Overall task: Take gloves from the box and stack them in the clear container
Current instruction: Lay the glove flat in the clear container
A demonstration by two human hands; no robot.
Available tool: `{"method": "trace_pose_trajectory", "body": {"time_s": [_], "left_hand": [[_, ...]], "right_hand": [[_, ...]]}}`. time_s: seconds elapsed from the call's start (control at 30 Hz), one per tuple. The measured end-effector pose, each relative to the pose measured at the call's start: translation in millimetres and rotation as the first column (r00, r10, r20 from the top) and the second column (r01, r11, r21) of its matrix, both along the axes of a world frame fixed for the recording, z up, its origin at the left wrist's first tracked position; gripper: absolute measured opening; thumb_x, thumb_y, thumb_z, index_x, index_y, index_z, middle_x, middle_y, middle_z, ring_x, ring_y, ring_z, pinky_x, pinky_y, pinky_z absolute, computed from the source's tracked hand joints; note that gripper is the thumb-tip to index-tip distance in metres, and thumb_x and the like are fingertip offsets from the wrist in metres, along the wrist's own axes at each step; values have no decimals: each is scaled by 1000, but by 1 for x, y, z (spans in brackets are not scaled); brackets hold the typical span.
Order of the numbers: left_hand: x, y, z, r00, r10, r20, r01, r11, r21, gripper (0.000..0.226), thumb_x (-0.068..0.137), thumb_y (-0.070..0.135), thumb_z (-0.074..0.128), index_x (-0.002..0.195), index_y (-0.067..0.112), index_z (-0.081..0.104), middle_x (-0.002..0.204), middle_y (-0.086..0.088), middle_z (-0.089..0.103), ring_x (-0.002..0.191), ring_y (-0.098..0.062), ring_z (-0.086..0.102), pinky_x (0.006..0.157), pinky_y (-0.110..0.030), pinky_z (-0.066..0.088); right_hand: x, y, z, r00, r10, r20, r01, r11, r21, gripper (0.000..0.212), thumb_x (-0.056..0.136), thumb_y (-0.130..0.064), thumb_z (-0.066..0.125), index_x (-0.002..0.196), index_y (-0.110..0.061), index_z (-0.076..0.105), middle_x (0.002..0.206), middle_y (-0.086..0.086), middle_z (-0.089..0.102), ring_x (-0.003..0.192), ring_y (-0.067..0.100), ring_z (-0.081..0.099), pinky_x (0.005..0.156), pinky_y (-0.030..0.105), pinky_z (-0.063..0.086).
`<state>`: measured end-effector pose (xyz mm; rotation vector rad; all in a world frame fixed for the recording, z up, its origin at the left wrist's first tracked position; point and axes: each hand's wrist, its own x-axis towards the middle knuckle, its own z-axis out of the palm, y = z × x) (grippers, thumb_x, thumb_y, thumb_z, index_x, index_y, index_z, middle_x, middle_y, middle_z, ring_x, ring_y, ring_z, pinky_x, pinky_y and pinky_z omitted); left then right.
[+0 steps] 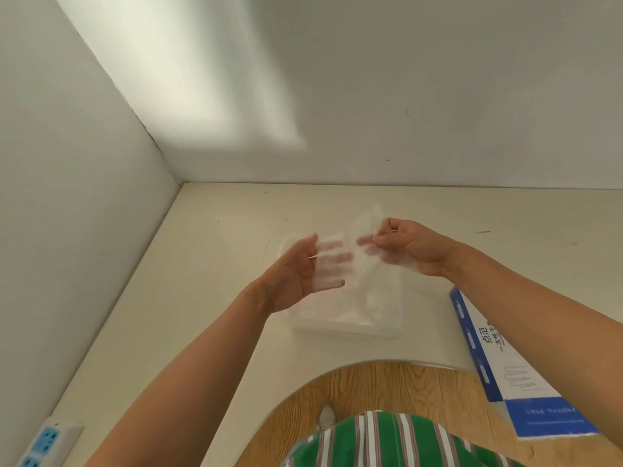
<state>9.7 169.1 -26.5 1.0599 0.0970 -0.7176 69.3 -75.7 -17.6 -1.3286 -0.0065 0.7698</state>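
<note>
**Item: glove** (350, 264). One thin translucent film, held in the air between the two hands. Its long axis runs from a tip just beyond the right hand down toward the person, crosswise to the line between the hands.

**Right hand** (404, 247). Thumb and forefinger are pinched on the glove's upper edge, with the other fingers curled behind the film.

**Left hand** (296, 274). Fingers (332, 257) are straight and spread behind the film, showing through it and backing it flat. Whether the thumb bears on the film cannot be told.

**Clear container** (344, 326). It stands on the counter (229, 230) directly below both hands, with pale film already lying inside. Its near rim falls under the gap between the wrists.

**Box** (499, 358). Blue and white, flat on the counter, well off to the right of the right hand and nearer the person.

**Power strip** (47, 436). Far to the left of the left hand, at the counter's near edge.

**Judgement.** The glove is out of the box and spread. What remains is a straight lowering, and both hands stand about equally near the container.
</note>
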Motion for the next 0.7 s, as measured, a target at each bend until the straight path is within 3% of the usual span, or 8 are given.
{"method": "trace_pose_trajectory", "body": {"time_s": [0.17,0.23,0.3,0.43,0.5,0.57,0.63,0.7], "left_hand": [[14,10,4,994,-15,-107,31,989,145,98,76,82,38,126,1,63,128,-20,61,110,-30,62,94,-41,50],[17,4,6,994,-63,-89,84,961,264,75,82,66,53,118,2,67,114,-17,67,95,-24,66,92,-38,51],[19,-5,3,999,-19,-26,29,906,422,32,89,34,66,102,5,68,90,-10,67,67,-14,66,70,-27,57],[24,-13,-19,977,-7,215,-167,605,778,8,95,16,58,90,10,61,71,-4,57,45,-13,50,42,-20,38],[24,-13,-28,941,-168,292,-220,352,910,12,97,21,51,97,12,59,78,-2,60,60,-18,55,51,-26,44],[23,-15,-35,895,-321,309,-275,148,950,15,99,20,44,100,11,56,86,-3,61,75,-22,56,63,-34,47],[21,-19,-40,869,-387,308,-304,72,950,12,100,15,39,101,11,50,86,-5,60,75,-24,54,61,-34,41],[19,-24,-46,864,-433,257,-282,8,959,11,97,8,38,104,11,45,85,-6,58,72,-23,54,58,-31,39]], "right_hand": [[8,8,12,960,279,23,-276,957,-93,17,89,-6,63,97,-14,51,116,17,68,71,15,60,59,22,44],[7,17,14,940,340,38,-325,922,-210,18,88,-2,65,100,-11,53,105,16,70,68,16,63,54,21,46],[5,26,13,935,348,74,-302,886,-352,20,87,1,67,100,-9,56,91,12,69,66,17,64,52,22,48],[4,36,0,914,270,303,-21,777,-629,32,81,-7,74,108,-9,57,97,10,62,75,17,63,62,26,51],[-1,40,-6,732,361,578,247,649,-719,39,77,-16,77,110,-15,58,107,4,57,93,19,56,79,28,47],[-12,47,-10,466,439,768,395,673,-625,33,76,-17,75,105,-17,62,106,0,55,97,18,51,85,31,42],[-24,56,-14,378,503,777,340,705,-622,23,80,-17,72,101,-18,63,101,-2,55,88,16,52,78,30,44],[-34,65,-26,478,641,601,195,589,-784,28,87,-22,66,114,-19,58,108,0,52,86,19,55,73,33,46]]}}
